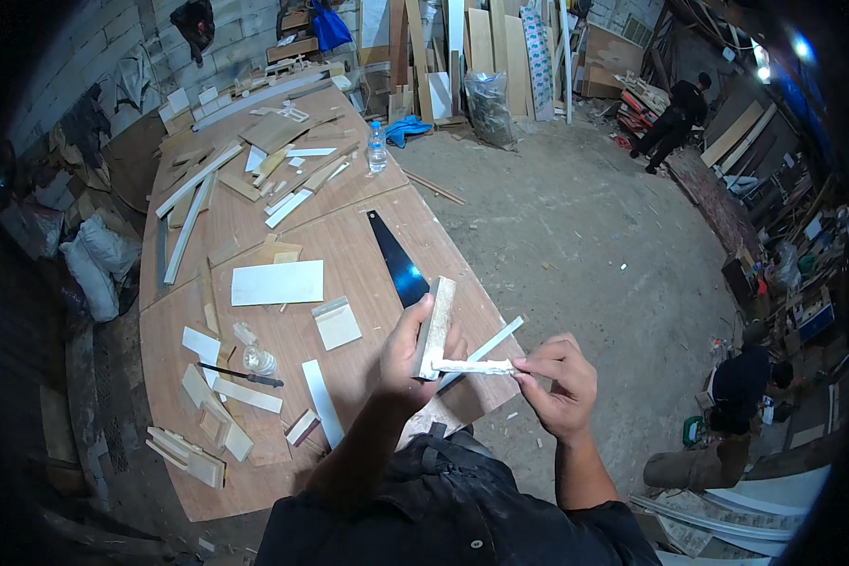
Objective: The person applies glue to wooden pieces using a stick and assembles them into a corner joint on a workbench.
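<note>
My left hand (404,351) is closed around a short, pale wooden block (440,311), held tilted above the front right part of the table. Pinched between the fingertips of my right hand (564,385) is a thin stick coated in a white paste (476,367). The stick's far end touches the lower end of the block. Below my hands, a white strip (502,338) lies across the table's edge. A dark saw blade (396,258) rests just beyond my left hand, which may cover its other end.
The wooden table (349,250) carries a white panel (277,283), a small square piece (337,324), a clear jar (258,360), a dark slim tool (241,375), a water bottle (376,149) and several offcuts. Two other people (677,118) are on the right. Boards (481,52) lean at the back.
</note>
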Action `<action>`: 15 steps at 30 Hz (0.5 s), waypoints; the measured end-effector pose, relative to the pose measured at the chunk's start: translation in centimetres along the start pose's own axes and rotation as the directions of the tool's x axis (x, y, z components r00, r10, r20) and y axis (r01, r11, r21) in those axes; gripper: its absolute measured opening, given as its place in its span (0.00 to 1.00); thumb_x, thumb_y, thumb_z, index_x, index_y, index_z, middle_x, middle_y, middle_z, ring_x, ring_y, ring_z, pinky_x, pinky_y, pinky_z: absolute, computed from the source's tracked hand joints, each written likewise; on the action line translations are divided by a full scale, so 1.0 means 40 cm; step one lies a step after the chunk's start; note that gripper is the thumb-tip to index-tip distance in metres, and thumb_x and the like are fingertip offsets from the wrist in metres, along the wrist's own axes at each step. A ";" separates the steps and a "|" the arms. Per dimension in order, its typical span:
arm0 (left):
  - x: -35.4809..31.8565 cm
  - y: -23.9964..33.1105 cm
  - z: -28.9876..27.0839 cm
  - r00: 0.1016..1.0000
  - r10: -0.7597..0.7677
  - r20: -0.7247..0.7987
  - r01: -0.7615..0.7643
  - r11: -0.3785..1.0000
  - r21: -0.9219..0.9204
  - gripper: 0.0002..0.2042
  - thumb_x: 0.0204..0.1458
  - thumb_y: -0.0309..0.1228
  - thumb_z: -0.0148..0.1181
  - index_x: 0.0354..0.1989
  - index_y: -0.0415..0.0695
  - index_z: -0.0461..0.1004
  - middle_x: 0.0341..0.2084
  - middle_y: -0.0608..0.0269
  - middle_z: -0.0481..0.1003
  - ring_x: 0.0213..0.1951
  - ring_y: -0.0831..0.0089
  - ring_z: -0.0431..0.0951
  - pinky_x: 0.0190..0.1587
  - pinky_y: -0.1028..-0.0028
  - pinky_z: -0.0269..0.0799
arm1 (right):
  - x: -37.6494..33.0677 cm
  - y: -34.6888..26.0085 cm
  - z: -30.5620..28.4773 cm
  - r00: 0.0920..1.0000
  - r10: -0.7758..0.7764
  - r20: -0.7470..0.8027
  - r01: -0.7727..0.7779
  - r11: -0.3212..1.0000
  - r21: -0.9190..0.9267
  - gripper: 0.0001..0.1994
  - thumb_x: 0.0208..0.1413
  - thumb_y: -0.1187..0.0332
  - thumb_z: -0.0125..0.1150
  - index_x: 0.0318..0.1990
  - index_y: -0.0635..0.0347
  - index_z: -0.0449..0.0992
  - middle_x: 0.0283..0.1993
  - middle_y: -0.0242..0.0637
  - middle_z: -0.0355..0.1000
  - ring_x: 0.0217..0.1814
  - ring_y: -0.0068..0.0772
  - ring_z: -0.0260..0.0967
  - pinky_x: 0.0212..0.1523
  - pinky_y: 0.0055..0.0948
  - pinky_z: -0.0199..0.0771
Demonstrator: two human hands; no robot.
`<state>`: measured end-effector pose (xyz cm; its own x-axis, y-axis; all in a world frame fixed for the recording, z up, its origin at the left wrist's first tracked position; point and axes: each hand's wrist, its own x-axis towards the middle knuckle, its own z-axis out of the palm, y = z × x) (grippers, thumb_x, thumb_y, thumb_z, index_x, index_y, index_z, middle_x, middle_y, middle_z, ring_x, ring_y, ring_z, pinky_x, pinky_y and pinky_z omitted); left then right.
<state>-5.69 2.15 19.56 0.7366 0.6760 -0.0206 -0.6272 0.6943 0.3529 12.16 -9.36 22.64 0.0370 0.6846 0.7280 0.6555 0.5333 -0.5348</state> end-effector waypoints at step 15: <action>-0.005 0.038 -0.023 1.000 -0.015 0.009 0.015 1.000 -0.001 0.22 0.70 0.48 0.37 0.29 0.45 0.67 0.11 0.68 0.56 0.15 0.76 0.54 0.23 0.71 0.52 | -0.001 -0.020 0.045 0.989 0.135 0.054 -0.141 0.982 0.125 0.08 0.51 0.74 0.69 0.38 0.66 0.84 0.29 0.37 0.75 0.32 0.33 0.70 0.35 0.29 0.67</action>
<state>-7.03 3.30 19.26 0.7482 0.6633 -0.0175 -0.6165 0.7046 0.3514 10.30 -8.92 22.26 0.0846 0.7759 0.6251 0.5439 0.4897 -0.6815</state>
